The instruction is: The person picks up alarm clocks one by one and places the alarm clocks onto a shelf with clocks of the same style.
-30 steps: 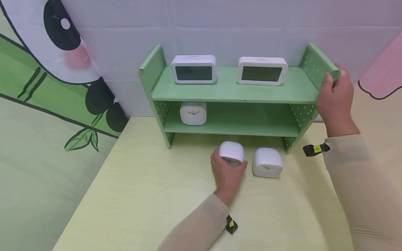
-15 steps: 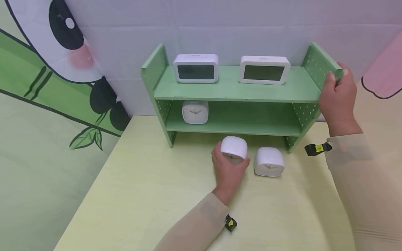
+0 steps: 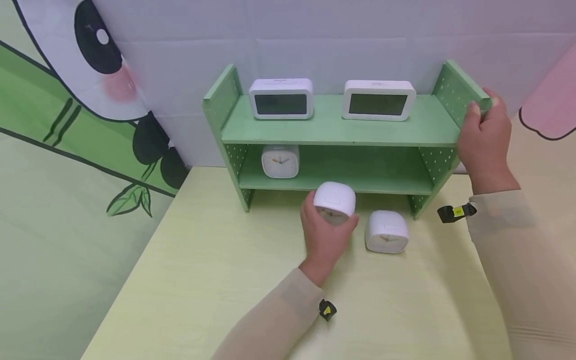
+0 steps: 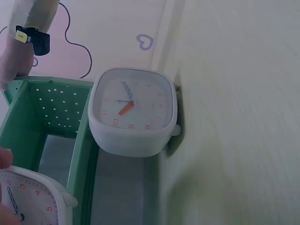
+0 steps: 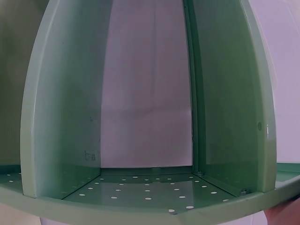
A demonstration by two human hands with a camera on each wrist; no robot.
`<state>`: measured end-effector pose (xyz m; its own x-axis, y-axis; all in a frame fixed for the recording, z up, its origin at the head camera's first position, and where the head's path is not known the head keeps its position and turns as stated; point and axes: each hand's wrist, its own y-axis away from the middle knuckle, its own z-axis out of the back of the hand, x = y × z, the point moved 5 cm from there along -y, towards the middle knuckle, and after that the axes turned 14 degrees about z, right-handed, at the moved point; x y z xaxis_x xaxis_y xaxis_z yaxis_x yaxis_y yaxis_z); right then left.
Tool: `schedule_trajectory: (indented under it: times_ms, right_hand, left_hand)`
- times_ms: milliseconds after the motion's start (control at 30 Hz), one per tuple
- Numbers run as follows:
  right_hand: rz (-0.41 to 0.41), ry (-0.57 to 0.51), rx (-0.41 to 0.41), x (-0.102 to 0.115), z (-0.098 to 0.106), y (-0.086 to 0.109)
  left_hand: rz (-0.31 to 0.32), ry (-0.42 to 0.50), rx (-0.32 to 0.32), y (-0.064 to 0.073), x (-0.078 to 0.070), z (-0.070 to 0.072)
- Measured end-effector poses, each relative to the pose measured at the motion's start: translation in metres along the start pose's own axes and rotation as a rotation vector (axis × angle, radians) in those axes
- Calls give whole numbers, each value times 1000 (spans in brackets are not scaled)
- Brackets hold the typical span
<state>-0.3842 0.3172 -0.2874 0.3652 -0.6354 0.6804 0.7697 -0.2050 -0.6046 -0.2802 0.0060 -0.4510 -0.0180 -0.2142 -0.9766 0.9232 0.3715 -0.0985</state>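
Observation:
My left hand (image 3: 325,237) grips a white square alarm clock (image 3: 334,198) by its sides, tilted, in front of the lower shelf's edge. In the left wrist view part of this clock's dial (image 4: 33,199) shows at the lower left, with fingertips on it. A second white alarm clock (image 3: 387,232) stands on the table to the right, its dial (image 4: 133,101) plain in the left wrist view. My right hand (image 3: 486,142) holds the upper end of the right side panel of a green two-tier shelf (image 3: 333,132). In the right wrist view a sliver of hand (image 5: 283,212) shows by the shelf's panel.
Two white digital clocks, a left one (image 3: 281,102) and a right one (image 3: 379,104), stand on the upper shelf board. Another white alarm clock (image 3: 280,162) sits at the left of the lower board (image 3: 360,170). The shelf stands on a pale wooden table (image 3: 202,280) against a cloth-covered wall.
My left hand has lifted the alarm clock off the table and carried it toward the lower shelf. The right hand keeps its hold on the side panel; the view has shifted slightly.

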Motion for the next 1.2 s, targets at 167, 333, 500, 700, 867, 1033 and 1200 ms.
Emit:
schedule_trajectory:
  times_ms: [167, 333, 500, 700, 867, 1033, 1200]
  right_hand:
    - [-6, -14, -2, 0, 0, 0]
    - [2, -16, -14, -1, -1, 1]
    - [11, -6, -25, -1, -1, 2]
    - [12, 3, -29, 0, -1, 2]
    - [11, 10, -31, 0, 0, 2]
    - [9, 6, -34, 0, 0, 2]
    - [18, -2, -36, 1, 0, 2]
  left_hand:
    - [-19, -6, 7, -7, -13, 5]
    - [-23, -31, 19, -17, -22, 6]
    - [-25, -43, 29, -26, -31, 7]
    - [-60, -64, 24, -37, -44, 6]
    - [-73, -114, 31, -45, -51, 3]
    - [-74, -190, 41, -57, -55, -2]
    - [-37, -188, 78, -67, -58, -9]
